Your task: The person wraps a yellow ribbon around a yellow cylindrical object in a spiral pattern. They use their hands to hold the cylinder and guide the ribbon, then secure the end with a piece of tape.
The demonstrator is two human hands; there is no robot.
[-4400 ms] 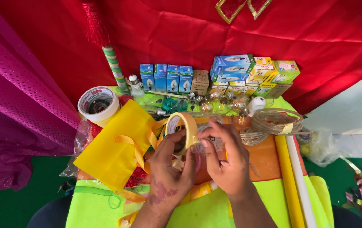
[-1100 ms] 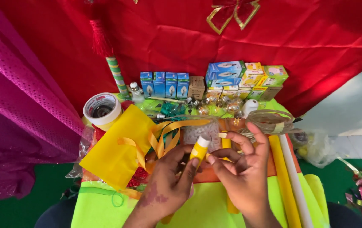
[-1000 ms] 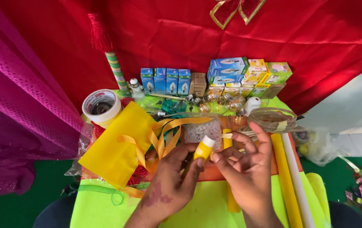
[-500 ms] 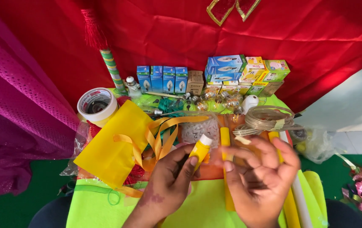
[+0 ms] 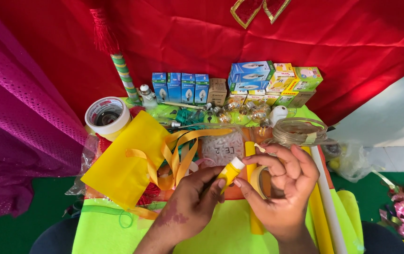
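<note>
My left hand (image 5: 188,207) grips a small yellow tube (image 5: 228,172) with a white cap, tilted up to the right. My right hand (image 5: 284,188) is just beside it, fingers curled around a thin pale tape roll (image 5: 257,181), its thumb close to the tube's tip. Both hands hover over a lime-green sheet (image 5: 230,237) and an orange sheet. A yellow strip (image 5: 250,150) lies under them. Looped yellow ribbon (image 5: 178,153) rests on a yellow fabric piece (image 5: 126,162) to the left.
A big white tape roll (image 5: 108,115) sits at the back left. Small bulb boxes (image 5: 180,87), stacked boxes (image 5: 268,82), loose glass bulbs (image 5: 239,110), a wire coil (image 5: 298,131) and a clear labelled bag (image 5: 223,148) line the back. Rolled tubes (image 5: 324,202) lie right. Red cloth (image 5: 202,33) hangs behind.
My right hand left the tube's cap, spread open to the right, then curled around the pale tape roll. My left hand kept the yellow tube almost still.
</note>
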